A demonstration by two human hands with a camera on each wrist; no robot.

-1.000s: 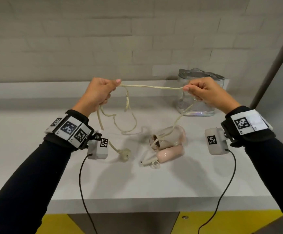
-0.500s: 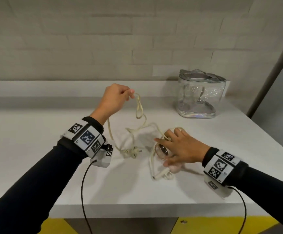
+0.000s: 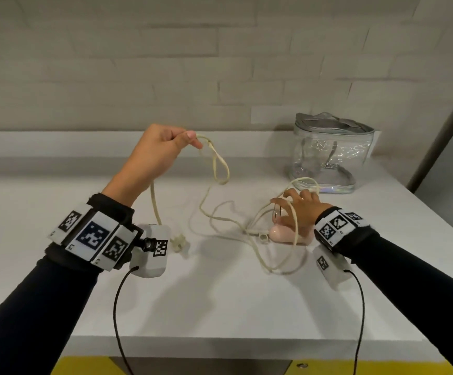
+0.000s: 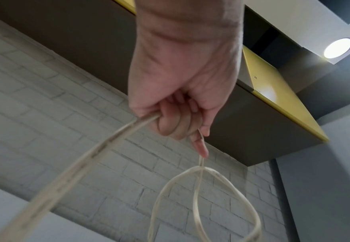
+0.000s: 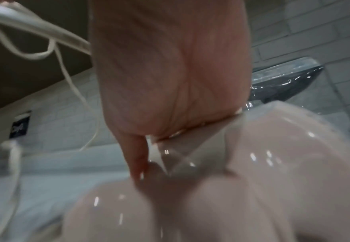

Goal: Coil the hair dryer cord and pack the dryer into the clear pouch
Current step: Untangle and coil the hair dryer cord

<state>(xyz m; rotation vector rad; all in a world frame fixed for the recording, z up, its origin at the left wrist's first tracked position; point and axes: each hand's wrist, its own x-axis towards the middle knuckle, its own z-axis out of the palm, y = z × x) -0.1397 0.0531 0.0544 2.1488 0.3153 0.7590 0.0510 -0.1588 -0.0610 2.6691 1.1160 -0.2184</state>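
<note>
A pink folded hair dryer (image 3: 287, 235) lies on the white counter (image 3: 220, 307) right of centre. My right hand (image 3: 299, 209) covers its top with fingers curled over the barrel; in the right wrist view the palm (image 5: 170, 81) presses on the glossy pink dryer (image 5: 273, 163). My left hand (image 3: 163, 150) is raised and grips the cream cord (image 3: 221, 169), from which a small loop hangs; the left wrist view shows the fist (image 4: 178, 117) closed round the cord (image 4: 199, 188). The plug (image 3: 178, 242) lies on the counter. The clear pouch (image 3: 330, 152) stands upright at the back right.
Loose cord trails in loops over the counter between the hands and in front of the dryer. A brick wall with a ledge runs behind. The counter's front edge is near, with yellow panels below. Black cables hang from both wrist cameras.
My right hand let go of the stretched cord, dropped to the counter and closed over the dryer. The left hand kept its grip; the cord slackened and fell into loops.
</note>
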